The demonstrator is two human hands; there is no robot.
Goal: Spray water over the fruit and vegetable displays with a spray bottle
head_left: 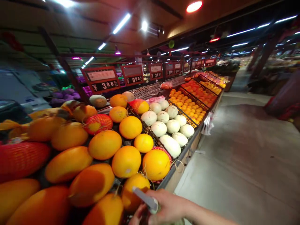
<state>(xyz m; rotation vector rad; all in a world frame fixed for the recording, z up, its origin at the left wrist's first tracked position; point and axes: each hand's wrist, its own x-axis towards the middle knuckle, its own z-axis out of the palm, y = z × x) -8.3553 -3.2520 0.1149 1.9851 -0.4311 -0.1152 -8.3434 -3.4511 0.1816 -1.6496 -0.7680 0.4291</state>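
At the bottom edge, my right hand (168, 204) reaches in from the lower right, its fingers closed around a grey, strip-like object with a pale rounded end (146, 200). Blur hides what kind of object it is. It points up and left, in front of a yellow melon (134, 187) lying on the stand. More fingers (138, 215) show beside it at the frame's bottom; whether they belong to my left hand I cannot tell. Several other yellow melons surround the spot, among them a large one (156, 165) just above my right hand.
Pale white melons (173, 126) lie beyond a black divider, then crates of small orange fruit (185, 104). Red-framed price signs (102, 79) stand along the back. The stand's front edge (178, 165) borders a grey floor aisle (241, 150). Plastic bags (207, 123) hang from that edge.
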